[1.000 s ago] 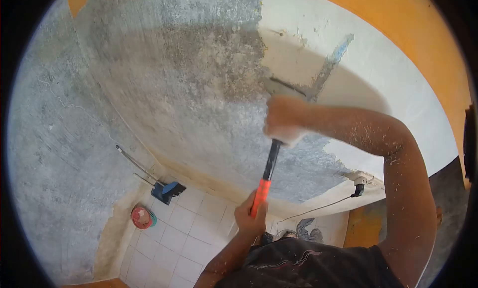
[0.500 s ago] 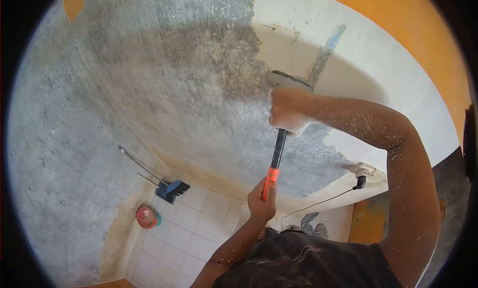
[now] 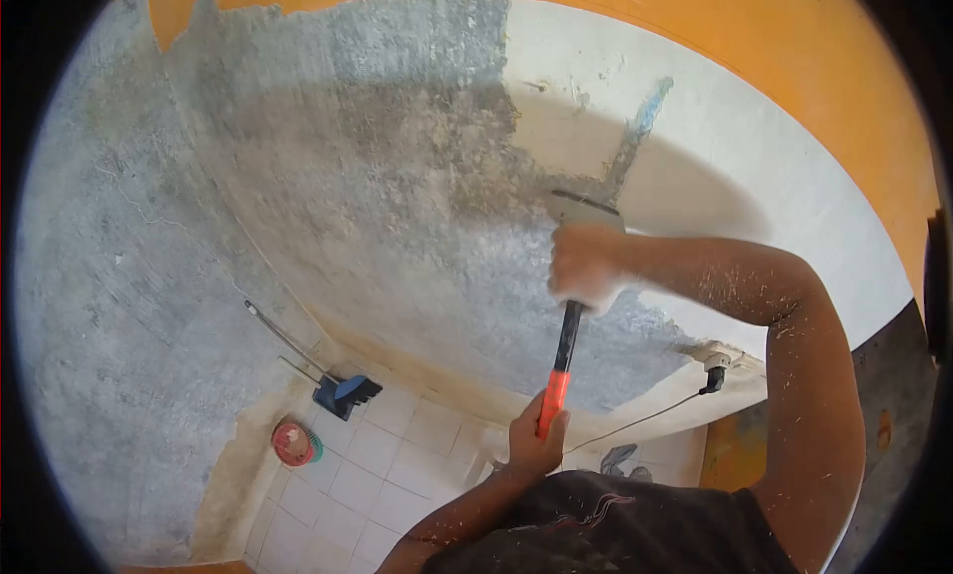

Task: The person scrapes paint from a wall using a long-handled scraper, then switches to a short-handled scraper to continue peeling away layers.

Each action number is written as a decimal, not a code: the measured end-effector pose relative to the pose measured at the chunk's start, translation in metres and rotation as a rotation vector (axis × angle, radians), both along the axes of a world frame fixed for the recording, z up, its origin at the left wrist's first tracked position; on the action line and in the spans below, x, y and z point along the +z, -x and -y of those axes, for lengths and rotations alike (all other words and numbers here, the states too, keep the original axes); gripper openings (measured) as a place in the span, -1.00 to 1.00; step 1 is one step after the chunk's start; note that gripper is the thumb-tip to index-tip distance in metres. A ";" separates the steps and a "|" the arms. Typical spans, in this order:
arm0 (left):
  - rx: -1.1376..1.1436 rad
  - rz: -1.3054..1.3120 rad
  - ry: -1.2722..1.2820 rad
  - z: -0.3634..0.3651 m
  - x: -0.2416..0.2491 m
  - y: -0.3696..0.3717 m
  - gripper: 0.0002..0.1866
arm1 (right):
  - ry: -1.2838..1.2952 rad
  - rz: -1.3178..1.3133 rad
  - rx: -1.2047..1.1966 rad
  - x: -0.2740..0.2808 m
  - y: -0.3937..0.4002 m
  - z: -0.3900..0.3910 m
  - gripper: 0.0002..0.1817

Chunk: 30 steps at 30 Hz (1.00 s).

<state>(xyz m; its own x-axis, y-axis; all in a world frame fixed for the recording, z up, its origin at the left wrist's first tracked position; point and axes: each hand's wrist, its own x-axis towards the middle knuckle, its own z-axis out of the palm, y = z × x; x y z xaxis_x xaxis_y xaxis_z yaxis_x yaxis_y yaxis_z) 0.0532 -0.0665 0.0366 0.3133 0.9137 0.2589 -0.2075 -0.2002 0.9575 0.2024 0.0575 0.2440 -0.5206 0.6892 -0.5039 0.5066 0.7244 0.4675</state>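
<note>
A long-handled scraper (image 3: pixel 568 338) with a black shaft and an orange grip is held in both hands, its wide grey head up against the wall. My right hand (image 3: pixel 588 266) is closed around the upper part, just below the head, slightly blurred. Lower down, my left hand (image 3: pixel 536 440) wraps the orange grip near the handle's end. The scraper head lies over the border between the bare grey wall (image 3: pixel 397 207) and the remaining white paint (image 3: pixel 685 177). A dark vertical streak with a blue patch (image 3: pixel 652 108) runs just above the head. Pale flecks dot both forearms.
An orange painted band (image 3: pixel 774 48) runs along the wall's top. A plug (image 3: pixel 713 380) with a cable sits in a socket low on the right. Below are white floor tiles (image 3: pixel 362 485), a dustpan (image 3: pixel 338 395) leaning in the corner and a red bucket (image 3: pixel 293 443) beside a green one.
The scraper and my hands have moved down in view, the head sliding lower along the wall. The camera view has tilted slightly upward.
</note>
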 end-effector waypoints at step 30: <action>-0.059 0.013 -0.036 0.003 -0.003 -0.017 -0.70 | -0.005 0.110 0.097 0.005 0.004 -0.010 -0.83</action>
<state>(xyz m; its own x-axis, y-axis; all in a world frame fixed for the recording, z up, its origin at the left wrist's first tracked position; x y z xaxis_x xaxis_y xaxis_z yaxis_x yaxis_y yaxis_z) 0.0705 -0.0694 0.0338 0.3623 0.8839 0.2957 -0.2323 -0.2216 0.9471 0.1989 0.0677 0.2493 -0.5264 0.6408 -0.5588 0.3798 0.7652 0.5198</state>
